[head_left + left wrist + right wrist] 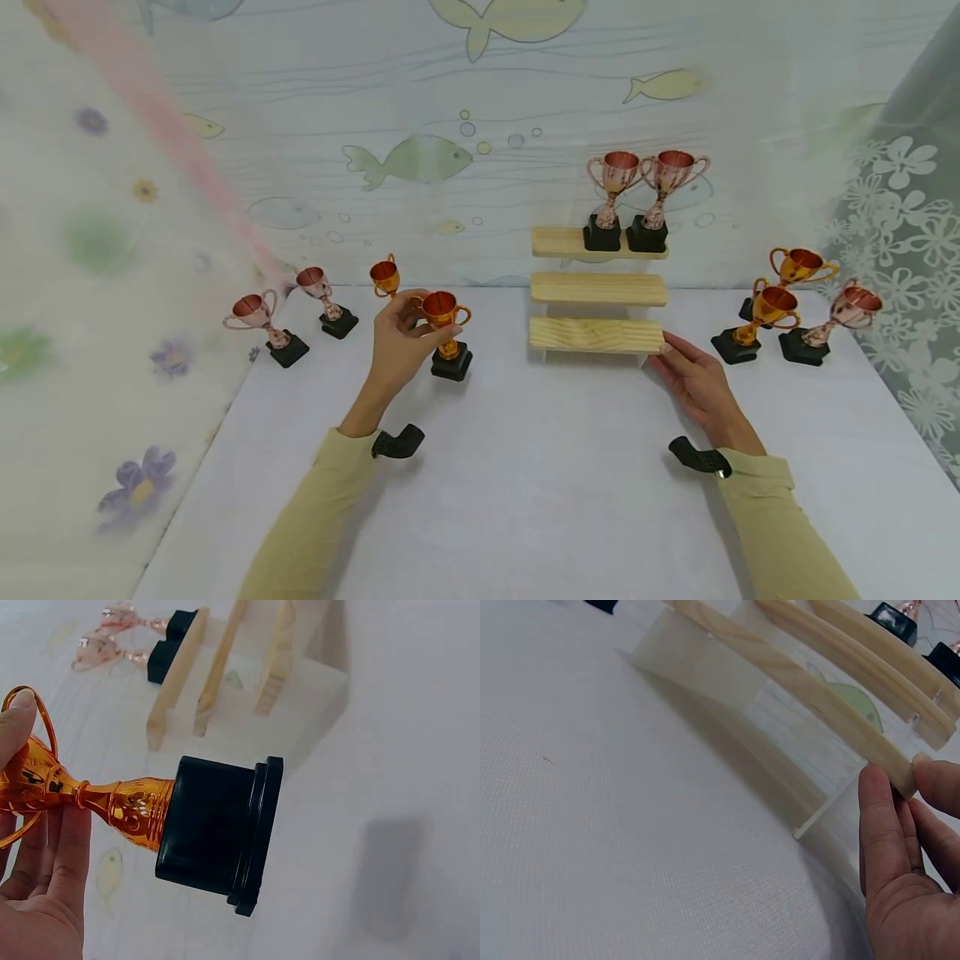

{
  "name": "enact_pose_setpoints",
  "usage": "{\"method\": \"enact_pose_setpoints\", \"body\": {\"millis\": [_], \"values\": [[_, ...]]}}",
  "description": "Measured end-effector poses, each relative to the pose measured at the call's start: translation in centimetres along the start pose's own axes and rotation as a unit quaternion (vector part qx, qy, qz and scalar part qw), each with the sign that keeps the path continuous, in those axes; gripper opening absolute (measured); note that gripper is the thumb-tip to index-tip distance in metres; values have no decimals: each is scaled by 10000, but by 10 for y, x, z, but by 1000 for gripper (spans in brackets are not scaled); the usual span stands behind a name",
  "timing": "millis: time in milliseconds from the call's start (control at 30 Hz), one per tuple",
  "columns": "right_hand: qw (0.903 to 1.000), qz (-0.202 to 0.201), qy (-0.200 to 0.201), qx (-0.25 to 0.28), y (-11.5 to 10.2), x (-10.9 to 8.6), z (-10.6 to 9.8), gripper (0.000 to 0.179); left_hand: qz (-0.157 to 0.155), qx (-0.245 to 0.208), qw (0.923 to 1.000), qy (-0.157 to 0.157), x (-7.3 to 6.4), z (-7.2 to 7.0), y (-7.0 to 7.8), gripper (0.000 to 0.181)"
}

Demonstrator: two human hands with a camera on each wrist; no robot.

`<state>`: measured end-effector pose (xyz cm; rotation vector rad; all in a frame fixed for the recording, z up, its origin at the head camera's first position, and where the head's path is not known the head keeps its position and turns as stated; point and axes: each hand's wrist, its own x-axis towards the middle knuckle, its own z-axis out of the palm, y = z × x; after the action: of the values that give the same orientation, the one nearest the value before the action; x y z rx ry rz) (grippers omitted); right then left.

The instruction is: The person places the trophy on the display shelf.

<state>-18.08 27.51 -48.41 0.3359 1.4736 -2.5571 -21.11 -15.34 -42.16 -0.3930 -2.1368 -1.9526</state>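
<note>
My left hand (401,342) grips a gold trophy cup (450,350) by its cup and handles, and its black base (214,825) hangs over the white table in the left wrist view. My right hand (697,387) pinches the right end of the lowest board of a three-tier wooden shelf (592,336), thumb on top and fingers beneath. On the shelf's top board, toward the right, two rose-gold trophies (611,200) stand side by side. The middle and lowest boards bear nothing. Another gold trophy (385,277) is partly hidden behind my left hand.
Two rose-gold trophies (279,337) (337,321) stand at the table's left. To the right of the shelf are two gold trophies (746,333) and a rose-gold one (817,333). A fish-patterned curtain (300,125) hangs behind the white table (525,483).
</note>
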Motion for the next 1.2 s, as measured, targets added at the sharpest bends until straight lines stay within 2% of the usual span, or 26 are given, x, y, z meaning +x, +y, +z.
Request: {"method": "enact_pose_setpoints", "body": {"millis": [267,667,967,1200], "values": [[10000,-19,-10,-62,0,0,0,77,152,-381,9989,-208,12,28,9,52],[10000,-6,-22,-86,-1,0,0,78,512,-576,9970,-117,34,70,30,52],[9999,100,49,-105,-2,-2,2,77,763,-558,9955,73,68,101,49,53],[9999,32,47,-149,0,0,0,76,880,-455,9951,45,100,120,61,55]]}}
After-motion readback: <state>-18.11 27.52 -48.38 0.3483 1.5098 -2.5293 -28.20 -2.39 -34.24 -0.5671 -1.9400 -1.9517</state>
